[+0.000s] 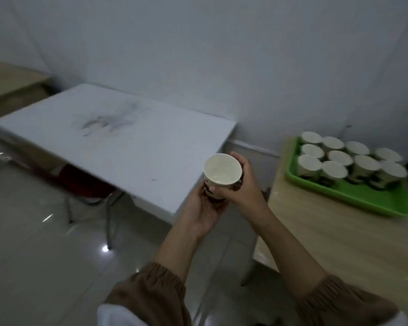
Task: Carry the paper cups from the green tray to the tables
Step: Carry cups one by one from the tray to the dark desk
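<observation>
A white paper cup (222, 170) with a brown print is held upright between both hands, just off the near right corner of the white table (118, 135). My left hand (204, 208) cups it from below and the left. My right hand (244, 184) wraps its right side. Its inside looks empty. To the right, a green tray (363, 196) rests on a wooden table (327, 236) and carries several more paper cups (335, 170), standing upright in rows.
The white table has dark smudges near its middle and stands against a white wall. A red chair (85, 182) is tucked under it. Another wooden table (12, 81) shows at the far left. The floor is glossy tile.
</observation>
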